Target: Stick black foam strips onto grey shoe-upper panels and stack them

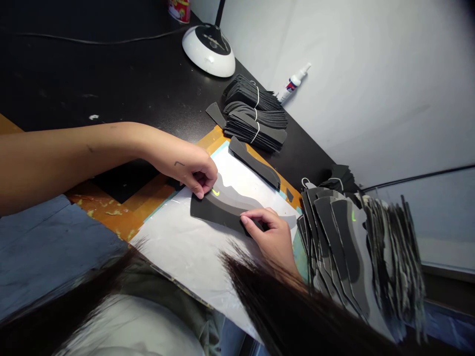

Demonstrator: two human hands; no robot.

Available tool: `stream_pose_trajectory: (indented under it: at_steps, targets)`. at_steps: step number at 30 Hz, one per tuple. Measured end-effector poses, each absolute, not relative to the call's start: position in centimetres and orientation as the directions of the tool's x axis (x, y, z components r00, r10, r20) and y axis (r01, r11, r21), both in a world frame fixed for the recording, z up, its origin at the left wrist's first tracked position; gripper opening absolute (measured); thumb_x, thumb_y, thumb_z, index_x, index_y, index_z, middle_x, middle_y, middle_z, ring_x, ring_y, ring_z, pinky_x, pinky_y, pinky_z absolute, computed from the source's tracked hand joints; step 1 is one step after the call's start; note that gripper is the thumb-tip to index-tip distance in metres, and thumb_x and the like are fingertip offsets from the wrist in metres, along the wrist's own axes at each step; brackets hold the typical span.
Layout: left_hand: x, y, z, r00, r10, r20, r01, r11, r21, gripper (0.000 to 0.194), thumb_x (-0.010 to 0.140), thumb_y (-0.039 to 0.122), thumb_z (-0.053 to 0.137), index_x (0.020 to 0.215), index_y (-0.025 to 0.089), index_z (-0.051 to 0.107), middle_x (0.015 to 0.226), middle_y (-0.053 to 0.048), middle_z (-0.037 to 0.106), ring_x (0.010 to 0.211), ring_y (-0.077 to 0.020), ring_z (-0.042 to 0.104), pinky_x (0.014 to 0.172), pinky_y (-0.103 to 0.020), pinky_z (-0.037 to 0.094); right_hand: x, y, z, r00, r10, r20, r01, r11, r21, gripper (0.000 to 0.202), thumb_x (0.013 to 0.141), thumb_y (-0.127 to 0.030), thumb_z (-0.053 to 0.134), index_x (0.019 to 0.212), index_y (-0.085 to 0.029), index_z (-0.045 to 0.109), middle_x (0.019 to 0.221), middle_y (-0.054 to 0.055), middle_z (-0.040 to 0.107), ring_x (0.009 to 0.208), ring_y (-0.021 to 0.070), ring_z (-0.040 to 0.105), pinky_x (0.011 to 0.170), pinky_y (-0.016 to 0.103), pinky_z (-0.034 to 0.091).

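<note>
Left hand (198, 170): narrow pinch at end of layered panel (218, 210) | Right hand (272, 235): narrow pinch at its dark strip (208, 210) | Location: panel on white sheet (166, 240), over counter (148, 84) | Risk: uneven pull between pinches could skew the strip, leaving layers misaligned.

- Illumination: brightest on the white sheet (178, 242); light source out of view.
- Bench (92, 84): upper left dim, near black; soft sheen just beside the lamp base (198, 54), which shows a small glare spot.
- Wall (352, 79): pale, cool grey, darkening into the upper right corner.
- Left hand (198, 173), right hand (272, 232): evenly lit, reasonably sharp, shaded under the fingers.
- Dark cut piece (222, 210): matte, edges legible.
- Hanging hair (278, 296): soft, strands blurred.
- Right-hand stack (397, 257): lower ends smeared, stretched towards the frame edge.
</note>
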State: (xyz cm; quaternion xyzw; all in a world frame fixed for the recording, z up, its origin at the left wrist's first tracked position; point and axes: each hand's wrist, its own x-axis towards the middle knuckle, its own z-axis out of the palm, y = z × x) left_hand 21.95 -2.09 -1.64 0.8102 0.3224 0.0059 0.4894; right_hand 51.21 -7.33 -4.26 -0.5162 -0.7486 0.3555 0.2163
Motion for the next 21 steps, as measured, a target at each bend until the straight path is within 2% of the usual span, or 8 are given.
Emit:
stream_pose_trajectory:
  at_steps: [8, 21]
  targets:
    - [22.26, -2.22, -1.45, 0.799, 0.524, -0.295, 0.522, -0.363, 0.772, 0.013, 0.093, 0.011, 0.06, 0.084, 0.014, 0.069, 0.081, -0.001, 0.067, 0.07, -0.0098, 0.052, 0.068, -0.019, 0.034, 51.22, -7.26, -4.22, -0.374, 0.926, -0.052, 0.617, 0.206, -0.76, 0.013, 0.085, -0.033, 0.07, 0.082, -0.024, 0.078, 0.077, 0.003, 0.071, 0.073, 0.0199, 0.06, 0.068, 0.033, 0.044]
    - [22.17, -2.34, -1.5, 0.824, 0.494, -0.278, 0.495, -0.389, 0.777, 0.017, 0.095, 0.014, 0.055, 0.083, 0.015, 0.067, 0.083, -0.003, 0.066, 0.073, -0.0126, 0.053, 0.067, -0.023, 0.034, 51.47, -7.07, -4.03, -0.385, 0.92, -0.076, 0.604, 0.189, -0.774, 0.014, 0.084, -0.035, 0.07, 0.08, -0.024, 0.078, 0.078, 0.004, 0.073, 0.073, 0.0195, 0.059, 0.069, 0.033, 0.046]
